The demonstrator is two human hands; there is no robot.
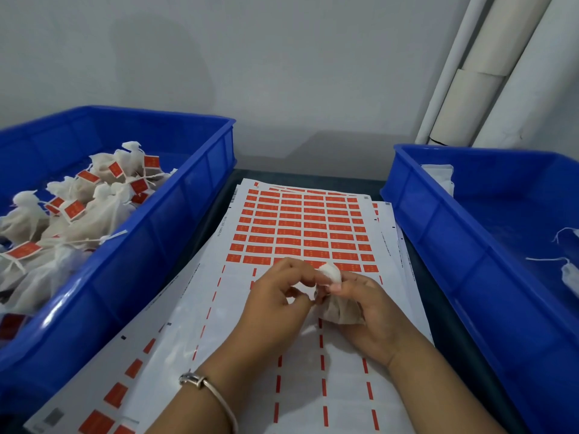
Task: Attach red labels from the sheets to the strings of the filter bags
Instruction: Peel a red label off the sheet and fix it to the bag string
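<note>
A white sheet of red labels (300, 228) lies on the table between two crates; its near rows are peeled bare. My right hand (366, 314) grips a small white filter bag (340, 311) just above the sheet, the bag's gathered top (329, 274) sticking up. My left hand (275, 296) is close against the bag's neck with curled fingers, pinching at it; the string itself is too small to see. No red label shows in either hand.
A blue crate (175, 214) on the left holds several filter bags (91, 202) with red labels on their strings. A blue crate (454, 233) on the right holds a few unlabelled bags (568, 277). More label sheets (103, 399) lie underneath. White pipes (470, 89) stand at the back right.
</note>
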